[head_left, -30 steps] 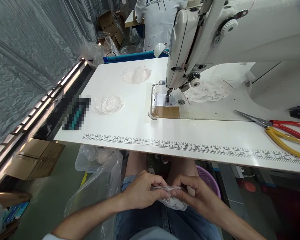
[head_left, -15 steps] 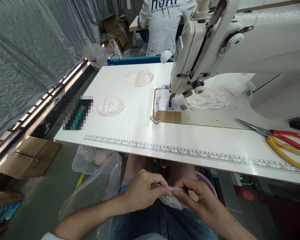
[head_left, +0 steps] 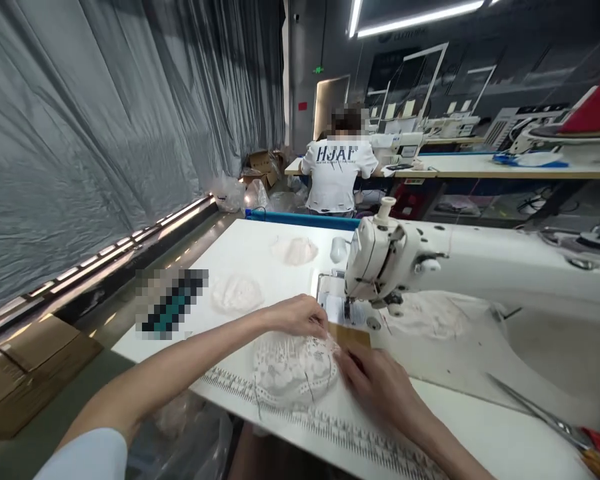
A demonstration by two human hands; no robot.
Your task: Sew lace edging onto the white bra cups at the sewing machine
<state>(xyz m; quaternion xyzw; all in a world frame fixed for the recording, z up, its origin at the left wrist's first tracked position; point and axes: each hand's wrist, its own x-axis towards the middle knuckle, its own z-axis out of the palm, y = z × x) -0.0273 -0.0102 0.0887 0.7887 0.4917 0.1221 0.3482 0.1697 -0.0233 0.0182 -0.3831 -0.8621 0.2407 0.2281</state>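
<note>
Between my two hands a piece of white lace fabric [head_left: 293, 373] hangs over the front of the white sewing table [head_left: 285, 290], loose threads trailing from it. My left hand [head_left: 300, 316] pinches its upper edge, fingers closed. At its right edge, my right hand [head_left: 375, 377] is closed on the lace, somewhat blurred. Both hands are just in front of the sewing machine's needle area [head_left: 347, 308]. More lace pieces lie around: one at the left [head_left: 237, 293], a pinkish one [head_left: 295, 251] farther back, and one under the machine arm [head_left: 433, 313].
The white sewing machine [head_left: 460, 257] fills the right side. Scissors [head_left: 545, 413] lie at the right front. A printed ruler [head_left: 330, 433] runs along the table's front edge. A cardboard box [head_left: 35, 373] stands at lower left. A person in a white shirt [head_left: 336, 173] sits ahead.
Both hands have risen from my lap to the table, carrying the lace to just before the needle area. The view has tilted up, showing more of the room.
</note>
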